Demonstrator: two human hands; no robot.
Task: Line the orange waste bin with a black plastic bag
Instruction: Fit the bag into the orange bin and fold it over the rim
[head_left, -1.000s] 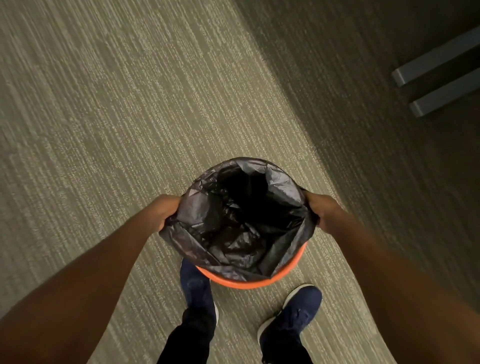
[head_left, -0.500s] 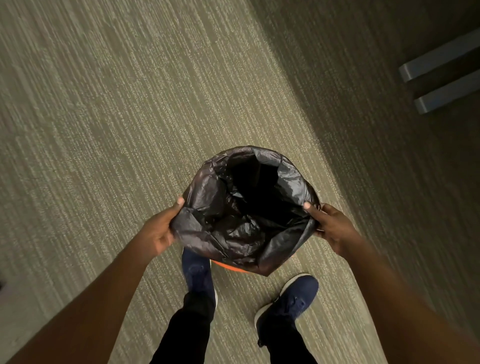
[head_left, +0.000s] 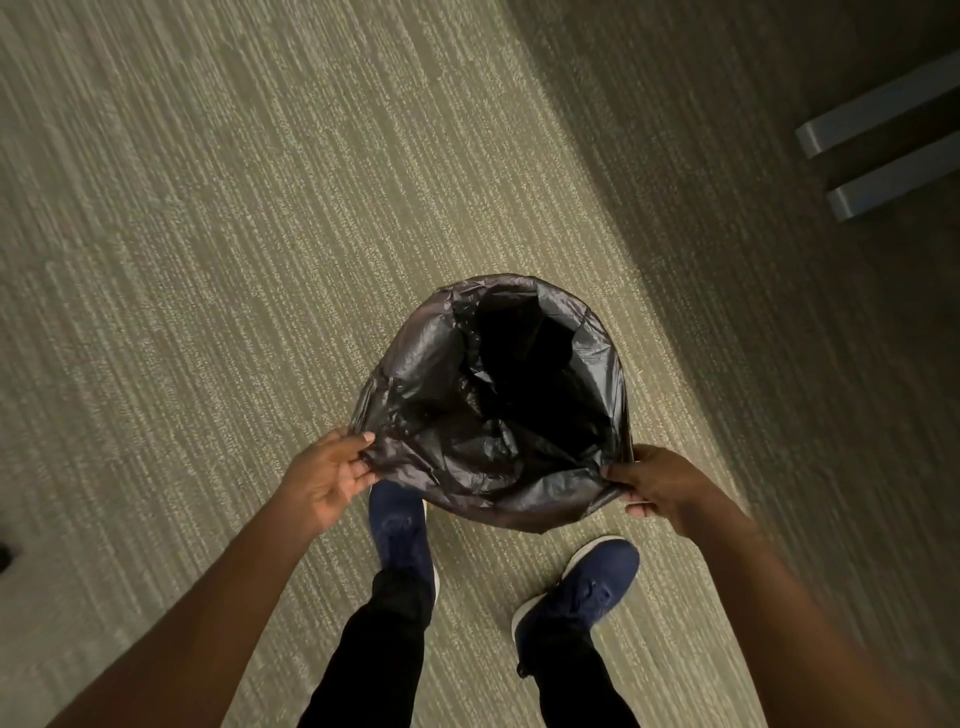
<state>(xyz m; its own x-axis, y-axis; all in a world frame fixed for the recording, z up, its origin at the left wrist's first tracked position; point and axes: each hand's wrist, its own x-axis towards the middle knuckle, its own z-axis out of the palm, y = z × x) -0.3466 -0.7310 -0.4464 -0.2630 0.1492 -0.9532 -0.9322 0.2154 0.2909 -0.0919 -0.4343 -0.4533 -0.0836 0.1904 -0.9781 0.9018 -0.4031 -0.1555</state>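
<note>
A black plastic bag (head_left: 498, 415) stands open-mouthed on the carpet in front of my feet, its crinkled edge draped outward all round. The orange waste bin is fully hidden under it; no orange shows. My left hand (head_left: 330, 475) pinches the bag's near-left edge with fingertips and thumb. My right hand (head_left: 657, 483) grips the near-right edge, fingers closed over the plastic. The near edge of the bag sags between my two hands, over the toe of my left shoe.
Striped beige carpet (head_left: 234, 260) lies all around, shadowed to the right. Two grey bars of furniture (head_left: 883, 150) sit on the floor at the far right. My two dark blue shoes (head_left: 587, 582) stand just behind the bag.
Both hands slid from the bin's sides toward me along the bag's edge. The orange rim that showed at the near side is now covered by black plastic.
</note>
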